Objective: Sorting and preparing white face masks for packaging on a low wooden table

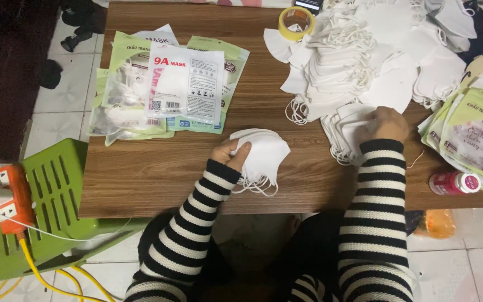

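So the person is mid-gather: left hand [231, 153] grips a small stack of white masks [263, 156] at the tabletop's [157, 173] near edge, while the right hand [386, 123] is closed on another mask in the big loose pile [359, 56]. Looks like the stack needs a few more before bagging. Filled green-and-white packets [169, 84] lie back left, empty green ones [476, 134] at right, beside a small pink bottle [454, 183]. Yellow tape roll [296, 22] sits up top.
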